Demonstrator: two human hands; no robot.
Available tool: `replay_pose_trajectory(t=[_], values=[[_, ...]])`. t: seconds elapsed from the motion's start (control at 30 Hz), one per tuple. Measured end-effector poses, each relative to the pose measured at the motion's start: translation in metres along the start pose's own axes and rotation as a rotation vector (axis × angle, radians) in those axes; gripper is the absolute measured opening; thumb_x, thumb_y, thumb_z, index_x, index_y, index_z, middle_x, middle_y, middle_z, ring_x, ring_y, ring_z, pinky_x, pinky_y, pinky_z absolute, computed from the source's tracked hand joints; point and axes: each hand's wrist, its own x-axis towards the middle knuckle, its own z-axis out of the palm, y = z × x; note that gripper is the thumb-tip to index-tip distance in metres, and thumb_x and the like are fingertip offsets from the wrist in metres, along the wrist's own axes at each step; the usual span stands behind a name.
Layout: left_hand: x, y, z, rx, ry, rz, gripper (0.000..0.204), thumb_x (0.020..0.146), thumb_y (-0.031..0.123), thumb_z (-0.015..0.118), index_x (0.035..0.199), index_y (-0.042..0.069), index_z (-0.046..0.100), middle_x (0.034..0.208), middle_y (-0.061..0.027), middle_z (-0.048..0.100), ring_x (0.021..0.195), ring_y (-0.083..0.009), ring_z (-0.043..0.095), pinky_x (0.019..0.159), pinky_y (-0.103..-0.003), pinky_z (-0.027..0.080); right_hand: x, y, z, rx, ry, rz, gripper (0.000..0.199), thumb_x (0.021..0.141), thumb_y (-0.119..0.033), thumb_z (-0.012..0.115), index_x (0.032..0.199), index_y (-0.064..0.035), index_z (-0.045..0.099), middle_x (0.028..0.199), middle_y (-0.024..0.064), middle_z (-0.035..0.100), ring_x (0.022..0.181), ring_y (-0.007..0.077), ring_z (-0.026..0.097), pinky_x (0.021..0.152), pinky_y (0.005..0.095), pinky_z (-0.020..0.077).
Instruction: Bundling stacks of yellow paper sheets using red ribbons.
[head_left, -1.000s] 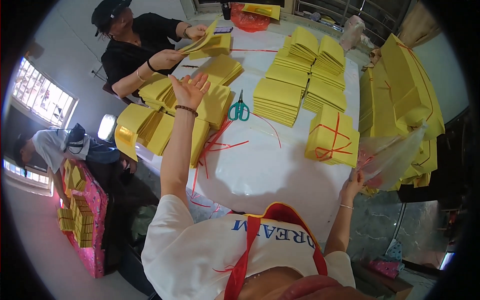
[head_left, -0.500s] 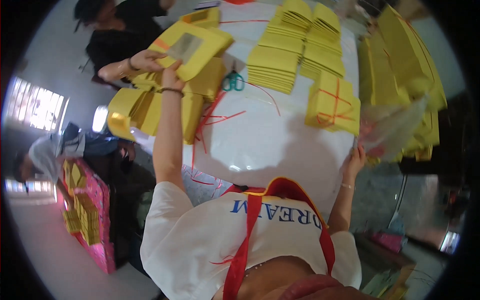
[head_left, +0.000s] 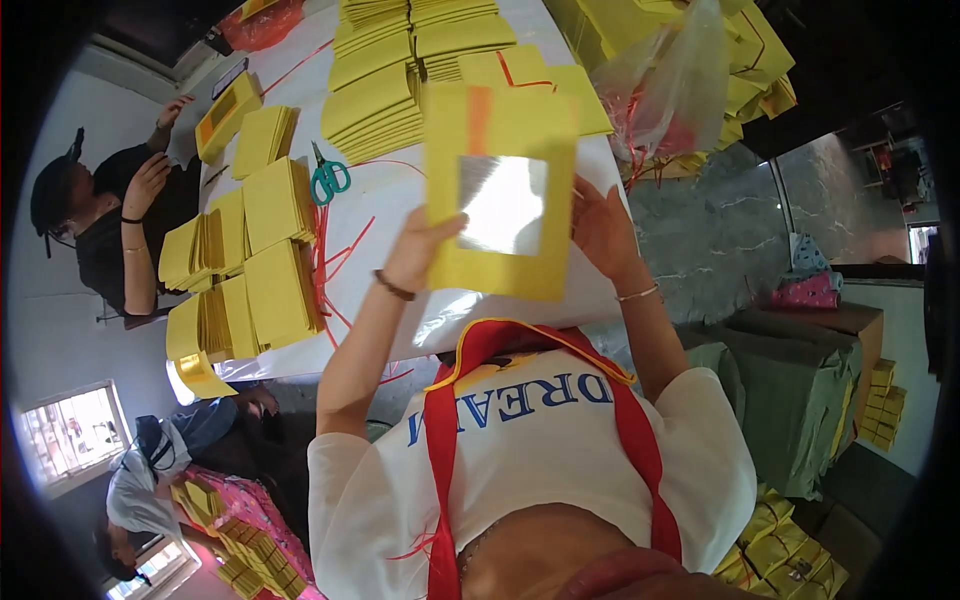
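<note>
Both my hands hold up a stack of yellow paper sheets (head_left: 500, 270) with a silver foil square and an orange stripe on its face. My left hand (head_left: 425, 250) grips its left edge, my right hand (head_left: 603, 228) its right edge. The stack hangs above the near edge of a white-covered table (head_left: 400, 215). Under and beyond it lie more stacks of yellow paper (head_left: 375, 95), and green-handled scissors (head_left: 328, 178) rest left of the held stack.
Loose red strings (head_left: 335, 250) trail over the table. Yellow piles (head_left: 255, 260) line the table's left edge. A clear plastic bag (head_left: 672, 85) lies at the right. A person in black (head_left: 110, 225) works at the left side; another person (head_left: 160, 470) crouches lower left.
My left hand brought a yellow stack from the piles at the left toward me. My right hand left the plastic bag and now grips the stack's right edge.
</note>
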Motion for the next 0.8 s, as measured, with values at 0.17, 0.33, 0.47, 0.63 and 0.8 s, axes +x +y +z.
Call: replay_pose_trajectory(t=[0.17, 0.33, 0.47, 0.63, 0.8], values=[[0.027, -0.040, 0.059, 0.113, -0.108, -0.018, 0.025, 0.081, 0.011, 0.060, 0.104, 0.002, 0.055, 0.080, 0.0032, 0.055, 0.072, -0.0056, 0.049, 0.062, -0.022, 0.042, -0.037, 0.005, -0.032, -0.250, 0.296, -0.035, 0.033, 0.088, -0.015, 0.049, 0.118, -0.0026, 0.045, 0.109, 0.0083, 0.055, 0.096, 0.0188, 0.056, 0.080, 0.0314, 0.0464], [0.056, -0.016, 0.080, 0.347, -0.244, 0.074, 0.032, 0.090, 0.029, 0.048, 0.107, 0.003, 0.056, 0.080, 0.0021, 0.057, 0.069, -0.0027, 0.051, 0.061, -0.019, 0.042, -0.061, -0.015, -0.069, -0.181, 0.458, -0.107, 0.032, 0.085, -0.008, 0.050, 0.116, 0.0001, 0.045, 0.108, 0.0102, 0.056, 0.094, 0.0196, 0.057, 0.079, 0.0326, 0.0483], [0.095, 0.030, 0.072, 0.573, 0.074, 0.579, 0.029, 0.086, 0.025, 0.052, 0.102, 0.001, 0.057, 0.073, -0.0033, 0.061, 0.063, -0.0081, 0.055, 0.055, -0.022, 0.045, -0.076, -0.034, -0.099, -0.208, 0.571, -0.131, 0.033, 0.085, -0.007, 0.050, 0.116, 0.0014, 0.045, 0.108, 0.0121, 0.055, 0.095, 0.0214, 0.057, 0.080, 0.0335, 0.0483], [0.155, 0.043, 0.038, 1.223, 0.282, 0.845, 0.026, 0.077, 0.012, 0.051, 0.102, 0.007, 0.058, 0.091, -0.0115, 0.061, 0.085, -0.0288, 0.054, 0.073, -0.038, 0.045, -0.067, -0.058, -0.125, -0.261, 0.572, -0.222, 0.033, 0.084, -0.007, 0.050, 0.116, 0.0017, 0.045, 0.109, 0.0123, 0.054, 0.095, 0.0222, 0.056, 0.081, 0.0346, 0.0475], [0.164, 0.043, 0.046, 1.584, 0.264, 0.795, 0.026, 0.074, 0.011, 0.053, 0.100, 0.010, 0.058, 0.097, -0.0067, 0.059, 0.091, -0.0279, 0.052, 0.074, -0.040, 0.043, -0.027, -0.108, -0.129, -0.584, 0.587, -0.324, 0.031, 0.085, -0.006, 0.049, 0.115, 0.0015, 0.046, 0.107, 0.0070, 0.054, 0.093, 0.0164, 0.055, 0.080, 0.0285, 0.0444]])
